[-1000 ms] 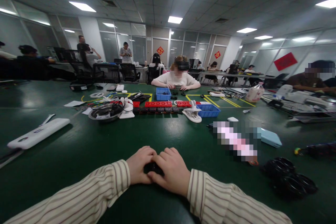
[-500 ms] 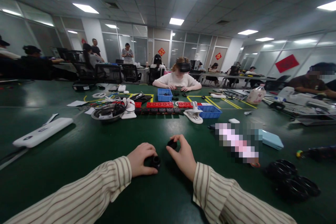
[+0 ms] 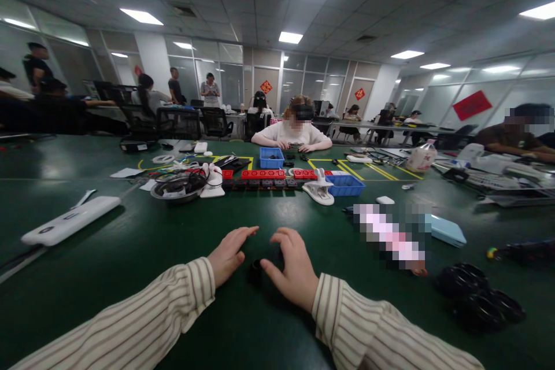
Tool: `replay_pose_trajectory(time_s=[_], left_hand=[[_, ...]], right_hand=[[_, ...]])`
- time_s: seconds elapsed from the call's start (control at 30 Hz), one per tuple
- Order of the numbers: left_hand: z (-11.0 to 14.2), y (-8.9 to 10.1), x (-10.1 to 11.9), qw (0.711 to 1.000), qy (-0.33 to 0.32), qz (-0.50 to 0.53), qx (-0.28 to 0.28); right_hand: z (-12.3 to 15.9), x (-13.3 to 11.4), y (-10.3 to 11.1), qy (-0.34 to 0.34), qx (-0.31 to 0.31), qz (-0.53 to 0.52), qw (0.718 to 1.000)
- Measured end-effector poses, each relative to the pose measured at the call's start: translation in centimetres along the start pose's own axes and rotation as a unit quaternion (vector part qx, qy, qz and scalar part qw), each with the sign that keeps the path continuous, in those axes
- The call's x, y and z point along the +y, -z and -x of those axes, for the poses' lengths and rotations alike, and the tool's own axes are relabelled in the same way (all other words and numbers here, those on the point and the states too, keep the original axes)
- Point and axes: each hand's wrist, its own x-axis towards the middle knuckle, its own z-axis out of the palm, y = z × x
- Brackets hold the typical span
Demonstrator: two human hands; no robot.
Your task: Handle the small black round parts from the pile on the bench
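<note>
At lower centre, the small black part [image 3: 255, 275], probably light and rigid, suits a side-wall pinch; left hand [image 3: 226, 255] and right hand [image 3: 295, 269] stand wide, right-thumb contact unclear.

No wording can be read, the characters being too small and blurred on the red diamond sign [image 3: 266, 88] at twelve o'clock and the smaller red sign [image 3: 359, 94] at two o'clock from the view's centre.

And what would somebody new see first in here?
Probably the person's hands in striped sleeves, low in the middle, with a small black object between them. Farther across the green table, bright red strips likely catch the eye, with a blue bin near their right end.
</note>
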Motion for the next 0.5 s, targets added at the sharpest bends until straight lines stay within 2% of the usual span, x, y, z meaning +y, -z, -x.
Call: replay_pose_trajectory(time_s=[0.07, 0.13, 0.27, 0.4, 0.5], left_hand=[[-0.1, -0.1, -0.3, 1.000, 0.022, 0.010, 0.019], [-0.1, -0.1, -0.6, 0.999, 0.036, 0.012, 0.027], [-0.1, -0.2, -0.5, 0.998, 0.045, 0.013, 0.031], [0.0, -0.1, 0.0, 0.999, 0.047, 0.011, 0.021], [0.0, 0.0, 0.1, 0.998, 0.058, -0.004, 0.003]], right_hand=[[0.2, -0.9, -0.1, 0.065, -0.084, 0.004, 0.994], [0.1, -1.2, -0.3, 0.090, -0.150, 0.017, 0.984], [-0.1, -1.8, 0.5, 0.092, -0.201, 0.032, 0.975], [2.2, -3.3, 4.4, 0.061, -0.251, 0.028, 0.966], [6.7, -3.1, 8.8, 0.006, -0.255, 0.064, 0.965]])
